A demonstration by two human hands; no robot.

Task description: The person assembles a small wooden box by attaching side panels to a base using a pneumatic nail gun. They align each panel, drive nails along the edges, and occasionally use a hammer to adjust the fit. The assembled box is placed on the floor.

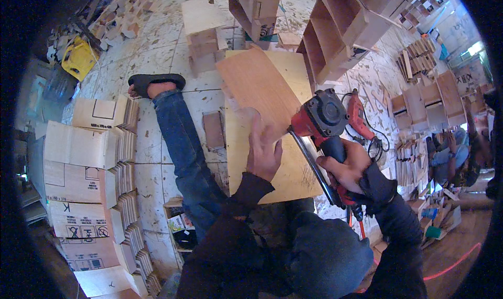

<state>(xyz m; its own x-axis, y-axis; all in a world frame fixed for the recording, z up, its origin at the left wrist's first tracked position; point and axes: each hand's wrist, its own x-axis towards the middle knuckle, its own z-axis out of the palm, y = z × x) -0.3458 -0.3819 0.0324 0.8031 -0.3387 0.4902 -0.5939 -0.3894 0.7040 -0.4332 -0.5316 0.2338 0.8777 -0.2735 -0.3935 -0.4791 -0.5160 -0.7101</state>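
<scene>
My right hand (348,165) is wrapped round the handle of a red and black nail gun (324,113). Its nose end is at the right edge of a reddish-brown wooden panel (259,84), and its long magazine slants back toward me. The panel lies on a larger pale yellow board (246,168) in front of me. At the panel's near end rests my left hand (263,152), open, fingers stretched forward and thumb apart. Whether its fingertips press on the panel or only hover over it, I cannot tell.
Stacked printed wooden pieces (84,184) line the left side. Open wooden boxes (335,32) stand beyond the board. A red corded power tool (359,115) lies on the tiled floor at right. Further off are a yellow jerrycan (78,58), wood offcuts and another person (450,152).
</scene>
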